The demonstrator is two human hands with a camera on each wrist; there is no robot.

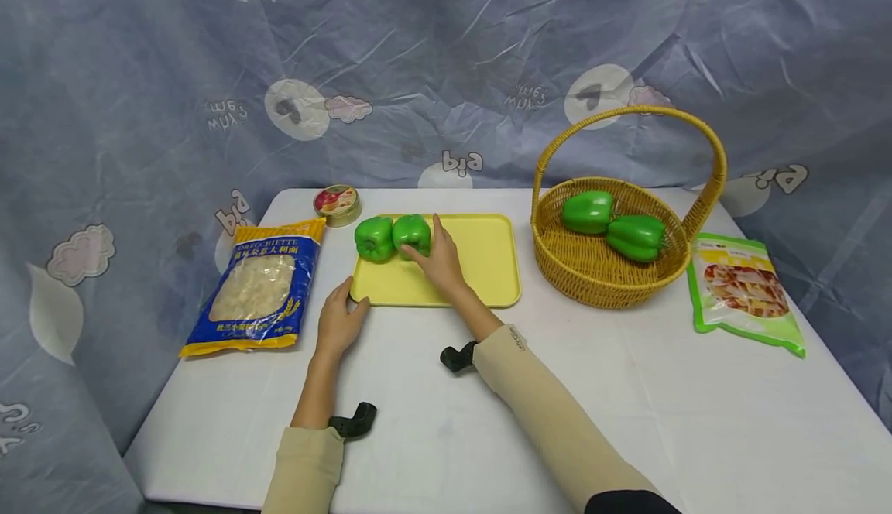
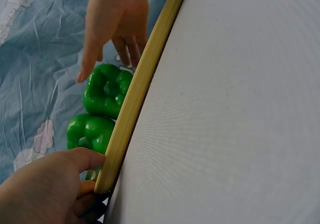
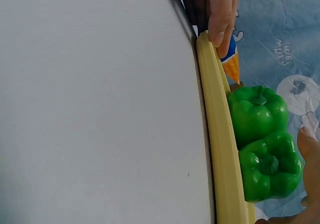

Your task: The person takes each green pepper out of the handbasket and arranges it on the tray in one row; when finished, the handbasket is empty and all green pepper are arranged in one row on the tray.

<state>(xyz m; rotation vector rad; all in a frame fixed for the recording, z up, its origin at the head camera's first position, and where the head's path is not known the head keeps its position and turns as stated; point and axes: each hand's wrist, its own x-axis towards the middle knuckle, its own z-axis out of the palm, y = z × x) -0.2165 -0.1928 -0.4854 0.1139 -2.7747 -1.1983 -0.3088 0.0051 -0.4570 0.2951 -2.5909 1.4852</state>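
Two green bell peppers stand side by side at the left end of a yellow tray (image 1: 481, 266). The left hand (image 1: 339, 320) grips the tray's near left corner; in the left wrist view its thumb (image 2: 89, 159) lies on the rim, with the other fingers below it. My right hand (image 1: 442, 262) reaches over the tray to the right-hand pepper (image 1: 411, 234). Its thumb and straight fingers are spread around that pepper, the thumb on the near side. The left-hand pepper (image 1: 375, 238) sits against its neighbour, as the right wrist view also shows.
A wicker basket (image 1: 592, 289) with a tall handle stands right of the tray, holding two more green peppers (image 1: 613, 226). Beyond it lies a green-edged food packet (image 1: 747, 293). On the left are a blue pasta bag (image 1: 254, 289) and a small round tin (image 1: 337, 205).
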